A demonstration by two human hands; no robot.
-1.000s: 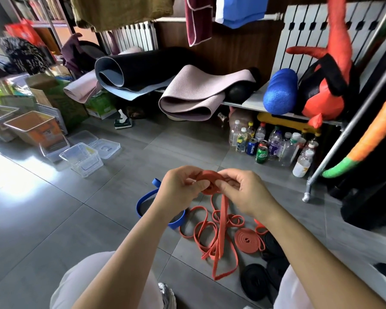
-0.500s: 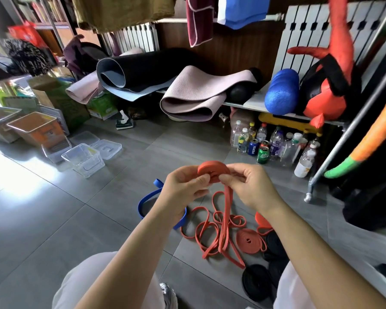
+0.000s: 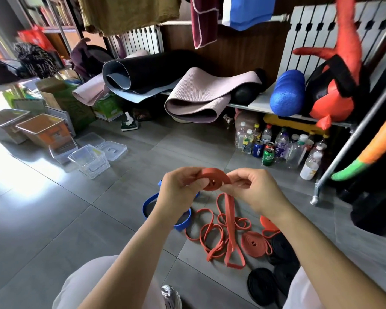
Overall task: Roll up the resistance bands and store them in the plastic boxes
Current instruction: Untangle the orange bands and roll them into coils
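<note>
My left hand point(image 3: 178, 188) and my right hand point(image 3: 252, 190) both grip a partly rolled orange resistance band point(image 3: 212, 180) held above the floor. Its loose tail point(image 3: 228, 221) hangs straight down to a tangle of orange bands point(image 3: 209, 235). A rolled orange band point(image 3: 254, 243) lies flat to the right of the tangle. A blue band point(image 3: 149, 202) lies under my left wrist, partly hidden. Black rolled bands point(image 3: 263, 284) lie at the lower right. Clear plastic boxes point(image 3: 90, 161) stand on the floor to the far left, with lids point(image 3: 112, 149) beside them.
Bottles and cans point(image 3: 267, 148) stand under a low shelf holding rolled yoga mats point(image 3: 194, 101) and a blue foam roller point(image 3: 287, 94). A metal rack leg point(image 3: 315, 192) stands to the right. Bins point(image 3: 42, 130) and cardboard boxes crowd the left wall. My knees show at the bottom.
The roll in my hands has turned and grown a little. The hanging tail has shortened, with its lower end drawn up off the floor pile.
</note>
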